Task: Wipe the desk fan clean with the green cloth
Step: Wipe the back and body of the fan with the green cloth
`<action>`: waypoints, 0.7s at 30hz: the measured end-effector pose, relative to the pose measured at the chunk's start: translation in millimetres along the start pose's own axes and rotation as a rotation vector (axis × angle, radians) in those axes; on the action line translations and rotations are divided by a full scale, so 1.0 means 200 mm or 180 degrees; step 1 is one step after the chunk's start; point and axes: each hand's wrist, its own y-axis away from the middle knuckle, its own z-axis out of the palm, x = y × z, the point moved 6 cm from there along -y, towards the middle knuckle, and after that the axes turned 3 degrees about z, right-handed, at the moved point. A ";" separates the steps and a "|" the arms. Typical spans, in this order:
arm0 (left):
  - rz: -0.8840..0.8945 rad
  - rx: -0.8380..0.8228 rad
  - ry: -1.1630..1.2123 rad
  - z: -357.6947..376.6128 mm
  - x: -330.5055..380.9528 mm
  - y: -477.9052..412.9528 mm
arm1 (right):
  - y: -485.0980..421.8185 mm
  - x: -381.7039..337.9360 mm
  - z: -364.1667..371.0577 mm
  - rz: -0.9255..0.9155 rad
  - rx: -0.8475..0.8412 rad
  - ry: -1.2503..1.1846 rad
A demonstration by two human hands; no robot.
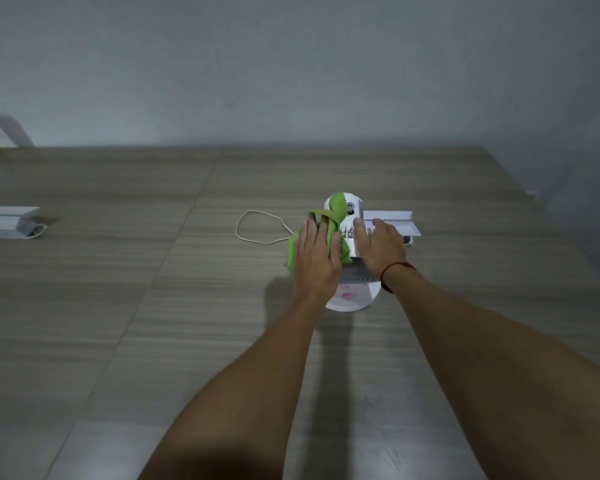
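**Desk fan being wiped w/ green cloth on wood-grain table**

A small white desk fan (355,273) is seen from above, stood right of centre on the table (136,289), near its back edge. A pinkish mark is carried on the fan's round base, but it is too blurred to be read. No other writing can be made out.

The green cloth (337,207) is draped over the fan's top and left side. It is pressed against the fan by the L hand (314,258), laid flat w/ fingers fairly straight. The R hand (378,249) is rested on the fan's right side, fingers extended. The two hands are held apart, w/ fan and cloth between them. A red thread bracelet (397,268) is worn on the R wrist.

A white cord (257,226) is looped on the table just left of the fan. A long white box (394,220) is placed just behind the fan, to the right. A similar white box (7,221) is cut off by the far-left edge.

The table is finished in grey-brown wood grain. It is backed by a plain grey wall (291,64), dimly lit.
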 end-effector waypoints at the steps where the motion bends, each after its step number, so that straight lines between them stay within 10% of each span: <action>1: 0.0002 -0.0018 0.0040 0.01 -0.03 -0.01 | 0.00 0.00 0.00 -0.0017 -0.0008 -0.0031; 12: -0.2601 -0.0127 0.1492 0.00 -0.34 0.08 | 0.00 0.02 0.01 -0.0028 0.0189 -0.0025; 21: 0.0149 -0.0358 0.0078 -0.02 -0.05 0.06 | 0.02 0.00 0.01 0.0151 0.0225 -0.0121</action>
